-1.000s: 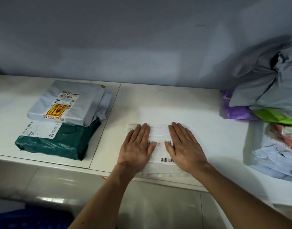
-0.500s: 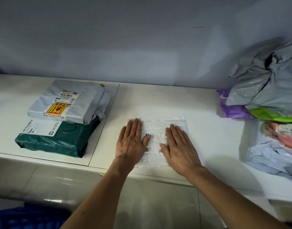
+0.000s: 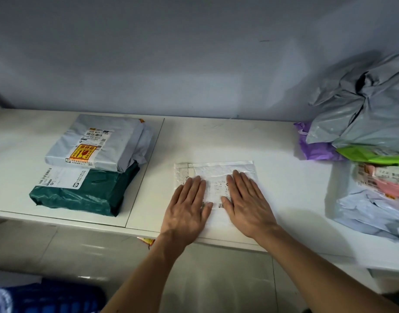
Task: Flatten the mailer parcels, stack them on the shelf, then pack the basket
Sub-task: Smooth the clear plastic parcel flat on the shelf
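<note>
A thin white mailer parcel with a printed label lies flat on the white shelf, near its front edge. My left hand presses palm-down on its left half, fingers together and pointing away from me. My right hand rests flat on its right half in the same way. The parcel's near part is hidden under both palms. At the left, a grey mailer with a yellow-and-red sticker sits stacked on a dark green mailer.
A loose heap at the right holds a crumpled grey bag, a purple bag, a green one, a pink parcel and pale mailers. A grey wall backs the shelf. Something blue lies on the tiled floor at bottom left.
Both flat hands have slid over the white mailer, first away from me and then back toward the shelf's front edge, uncovering its far half. The other parcels stayed put.
</note>
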